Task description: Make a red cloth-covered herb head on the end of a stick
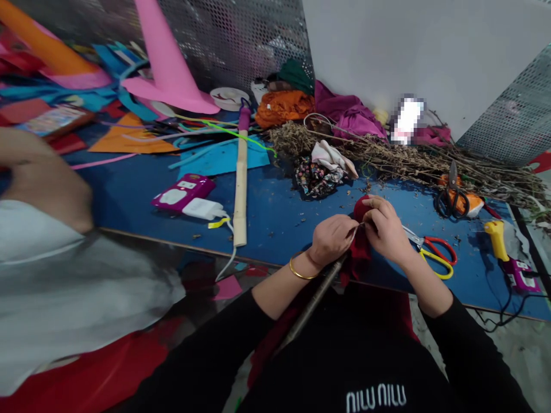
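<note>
My left hand (331,240), with a gold bangle at its wrist, is closed in a pinch on a thin cord (353,234). My right hand (385,228) faces it, fingers bent and pinching the same cord; the fingertips of both hands nearly meet. Between and under them is a dark red cloth (360,257), bunched into a rounded lump at its far end. A long thin stick (313,304) runs from the cloth down past my left forearm towards my lap. Whether the cord loops fully around the cloth is hidden by my fingers.
Red-and-yellow-handled scissors (434,257) lie right of my hands, black scissors (453,198) and a yellow glue gun (497,241) beyond. Dried twigs (387,155) line the back. Left are a bamboo stick (241,195), a purple device (185,192), a pink hat (170,69) and a person's blurred arm (47,178).
</note>
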{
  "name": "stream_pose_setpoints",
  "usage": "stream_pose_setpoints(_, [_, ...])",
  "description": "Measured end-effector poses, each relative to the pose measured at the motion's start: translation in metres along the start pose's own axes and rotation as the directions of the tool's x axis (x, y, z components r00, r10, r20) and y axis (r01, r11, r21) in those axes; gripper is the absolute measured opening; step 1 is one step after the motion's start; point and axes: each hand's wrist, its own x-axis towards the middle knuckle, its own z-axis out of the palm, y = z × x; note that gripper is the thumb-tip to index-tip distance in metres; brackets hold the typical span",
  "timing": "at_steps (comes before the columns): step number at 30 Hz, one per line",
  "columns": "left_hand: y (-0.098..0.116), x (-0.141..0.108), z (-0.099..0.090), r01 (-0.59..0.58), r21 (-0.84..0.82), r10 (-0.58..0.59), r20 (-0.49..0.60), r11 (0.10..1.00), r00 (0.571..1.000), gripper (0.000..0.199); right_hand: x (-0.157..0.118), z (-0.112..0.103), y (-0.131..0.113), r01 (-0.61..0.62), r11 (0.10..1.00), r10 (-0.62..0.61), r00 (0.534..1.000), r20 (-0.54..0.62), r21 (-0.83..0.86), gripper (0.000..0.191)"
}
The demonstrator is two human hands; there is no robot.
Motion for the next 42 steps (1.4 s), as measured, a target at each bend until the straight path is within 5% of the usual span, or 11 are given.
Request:
stream_pose_setpoints(11, [-0.002,-0.001,0.0,-0.009,-0.114,0.009,0.002,0.993,1.0,0.009,0.0,-0.002,0.005,0.062,0.997,-0.061,0.998,0.029,-0.037,0.015])
stream_pose_setpoints(15, [-0.002,0.002,-0.005,0.187,-0.305,-0.163,0.103,0.934,0.981,0.009,0.003,-0.008,0.006,0.084,0.996,-0.083,0.994,0.074,-0.009,0.014])
stream_pose_setpoints(17, [-0.001,0.003,-0.006,0.399,-0.342,-0.366,0.16,0.85,0.917,0.008,0.004,-0.01,0.007,0.114,0.993,-0.11,0.989,0.103,-0.033,0.016])
stream_pose_setpoints(20, [-0.003,0.004,-0.006,0.68,-0.272,-0.621,0.277,0.681,0.733,0.012,0.004,-0.014,0.007,0.202,0.976,-0.188,0.97,0.156,-0.085,0.022])
stream_pose_setpoints(23, [-0.006,0.003,-0.003,0.799,-0.178,-0.713,0.37,0.575,0.596,0.021,-0.002,-0.017,0.004,0.285,0.945,-0.25,0.946,0.207,-0.159,0.021])
stream_pose_setpoints(28, [-0.012,0.003,0.005,0.862,-0.331,-0.723,0.474,0.383,0.503,0.011,-0.013,-0.019,-0.008,0.194,0.961,-0.178,0.979,0.094,-0.195,0.014])
stream_pose_setpoints(32, [-0.011,0.01,0.007,0.832,-0.54,-0.77,0.474,0.129,0.427,0.024,-0.015,-0.014,-0.016,0.049,0.996,-0.046,0.998,-0.04,0.073,0.017])
stream_pose_setpoints(36, [-0.006,0.019,0.005,0.755,-0.621,-0.706,0.63,-0.208,0.324,0.034,-0.014,-0.01,-0.022,-0.086,0.959,0.094,0.995,-0.018,0.27,0.022])
stream_pose_setpoints(39, [-0.002,0.024,0.005,0.703,-0.619,-0.611,0.719,-0.349,0.33,0.038,-0.016,-0.007,-0.021,-0.152,0.883,0.14,0.988,0.059,0.445,0.023])
stream_pose_setpoints(42, [-0.001,0.027,0.008,0.705,-0.598,-0.56,0.756,-0.38,0.34,0.04,-0.021,-0.002,-0.016,-0.22,0.777,0.179,0.975,0.129,0.59,0.025])
